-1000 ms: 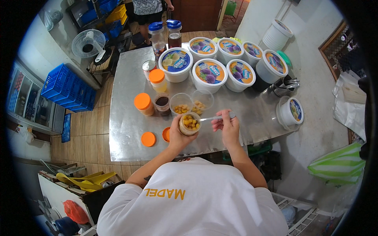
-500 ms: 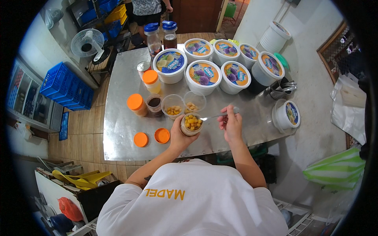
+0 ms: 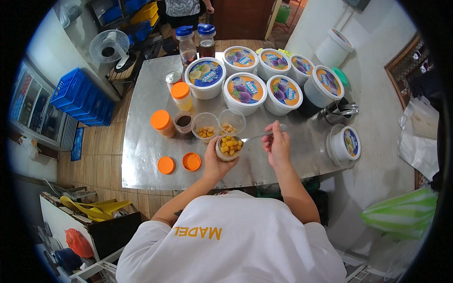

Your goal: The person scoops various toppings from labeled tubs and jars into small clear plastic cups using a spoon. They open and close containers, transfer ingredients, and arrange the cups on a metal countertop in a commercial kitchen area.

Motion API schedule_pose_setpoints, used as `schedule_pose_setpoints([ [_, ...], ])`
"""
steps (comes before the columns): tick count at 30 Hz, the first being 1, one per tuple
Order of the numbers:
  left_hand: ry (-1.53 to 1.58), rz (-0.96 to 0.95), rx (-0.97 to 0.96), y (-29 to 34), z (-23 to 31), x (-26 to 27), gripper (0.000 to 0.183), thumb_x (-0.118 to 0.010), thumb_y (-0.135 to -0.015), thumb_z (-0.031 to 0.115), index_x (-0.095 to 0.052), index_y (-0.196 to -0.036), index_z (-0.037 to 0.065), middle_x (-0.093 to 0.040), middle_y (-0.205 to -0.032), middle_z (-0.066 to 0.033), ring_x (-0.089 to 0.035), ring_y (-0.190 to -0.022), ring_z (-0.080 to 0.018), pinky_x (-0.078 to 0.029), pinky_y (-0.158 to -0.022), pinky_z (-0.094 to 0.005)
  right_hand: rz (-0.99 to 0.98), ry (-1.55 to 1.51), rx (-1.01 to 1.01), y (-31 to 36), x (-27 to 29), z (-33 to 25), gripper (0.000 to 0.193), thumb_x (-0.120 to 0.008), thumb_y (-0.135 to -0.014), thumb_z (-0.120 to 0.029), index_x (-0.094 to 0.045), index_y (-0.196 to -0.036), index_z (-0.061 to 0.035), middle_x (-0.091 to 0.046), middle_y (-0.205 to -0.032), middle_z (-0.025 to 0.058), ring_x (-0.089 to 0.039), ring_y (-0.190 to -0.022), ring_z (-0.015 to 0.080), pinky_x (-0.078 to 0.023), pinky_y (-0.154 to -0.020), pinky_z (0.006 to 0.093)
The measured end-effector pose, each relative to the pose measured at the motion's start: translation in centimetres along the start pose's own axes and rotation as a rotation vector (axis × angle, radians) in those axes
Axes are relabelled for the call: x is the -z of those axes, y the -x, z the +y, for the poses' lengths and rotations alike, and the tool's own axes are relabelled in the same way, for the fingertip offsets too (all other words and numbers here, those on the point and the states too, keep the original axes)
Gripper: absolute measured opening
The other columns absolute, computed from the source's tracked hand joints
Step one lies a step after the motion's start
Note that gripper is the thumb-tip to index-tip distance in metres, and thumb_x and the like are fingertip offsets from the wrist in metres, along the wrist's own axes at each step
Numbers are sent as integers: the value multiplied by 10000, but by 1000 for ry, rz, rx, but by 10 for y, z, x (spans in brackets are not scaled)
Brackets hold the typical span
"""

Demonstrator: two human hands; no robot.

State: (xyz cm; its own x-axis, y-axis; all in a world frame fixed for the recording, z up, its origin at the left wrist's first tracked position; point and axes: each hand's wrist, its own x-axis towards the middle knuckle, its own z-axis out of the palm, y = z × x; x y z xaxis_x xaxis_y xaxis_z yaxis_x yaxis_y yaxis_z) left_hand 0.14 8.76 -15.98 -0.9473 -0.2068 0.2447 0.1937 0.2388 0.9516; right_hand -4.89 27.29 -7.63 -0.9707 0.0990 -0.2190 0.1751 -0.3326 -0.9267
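Note:
My left hand (image 3: 218, 162) is wrapped round a clear jar (image 3: 229, 147) of yellow, chunky pieces, its open mouth facing up. In my right hand (image 3: 278, 145) the fingers pinch the handle of a metal spoon (image 3: 257, 136), whose far end reaches the jar's rim; its tip is hard to make out. Just beyond the jar stand two clear plastic cups, a left cup (image 3: 205, 120) and a right cup (image 3: 232, 118), each with yellowish pieces at the bottom. Left of them is an open jar (image 3: 183, 121) of dark contents. Two orange lids (image 3: 166, 165) lie near my left forearm.
Several white round tubs (image 3: 244, 93) with printed lids crowd the back of the metal table (image 3: 146, 141). Orange-lidded jars (image 3: 162, 122) and blue-capped bottles (image 3: 186, 45) stand to the left. A metal container of utensils (image 3: 337, 109) and a smaller tub (image 3: 347, 143) sit at the right. Another person (image 3: 184, 9) stands beyond.
The view has shifted slightly. Both hands keep their hold on the jar and spoon, with little movement between them.

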Motion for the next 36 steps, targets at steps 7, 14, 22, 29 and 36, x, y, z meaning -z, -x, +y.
schedule_pose_setpoints([
  [7, -16, 59, -15, -6, 17, -4, 789, -909, -604, 139, -459, -1245, 43, -600, -1140, -103, -615, -1075, -223, -500, -941, -344, 0, -67, -17, -26, -2, -2, 427, -515, -1002, -477, -582, -897, -68, -566, -626, 37, -468, -468, 73, -360, -408, 211],
  [14, -60, 29, -29, 5, 3, 8, 805, -909, -613, 142, -445, -1263, 44, -604, -1159, -95, -614, -1091, -214, -500, -952, -334, 76, -53, 131, -57, -6, 4, 416, -482, -1022, -455, -588, -907, -69, -587, -654, 43, -490, -503, 73, -395, -442, 208],
  [22, -75, 26, 22, 36, -3, 57, 789, -910, -614, 137, -460, -1255, 39, -592, -1164, -93, -604, -1099, -213, -489, -967, -338, -406, 788, 995, -47, -17, 28, 112, -615, -943, -149, -609, -908, -42, -645, -780, 90, -610, -694, 275, -490, -625, 382],
  [29, -79, 181, 38, 40, -13, 117, 717, -902, -632, 140, -489, -1210, 40, -588, -1116, -72, -604, -1048, -193, -488, -929, -331, -412, 895, 1097, -30, -32, 17, 86, -628, -929, -134, -628, -912, -49, -657, -843, 116, -621, -764, 328, -498, -674, 396],
  [36, -119, 469, 45, 3, -46, 176, 718, -919, -626, 191, -512, -1195, 28, -608, -1128, -101, -612, -1021, -238, -492, -910, -370, -274, 796, 981, -31, -32, 25, 118, -590, -961, -108, -631, -909, -10, -660, -859, 137, -638, -740, 311, -506, -661, 361],
])
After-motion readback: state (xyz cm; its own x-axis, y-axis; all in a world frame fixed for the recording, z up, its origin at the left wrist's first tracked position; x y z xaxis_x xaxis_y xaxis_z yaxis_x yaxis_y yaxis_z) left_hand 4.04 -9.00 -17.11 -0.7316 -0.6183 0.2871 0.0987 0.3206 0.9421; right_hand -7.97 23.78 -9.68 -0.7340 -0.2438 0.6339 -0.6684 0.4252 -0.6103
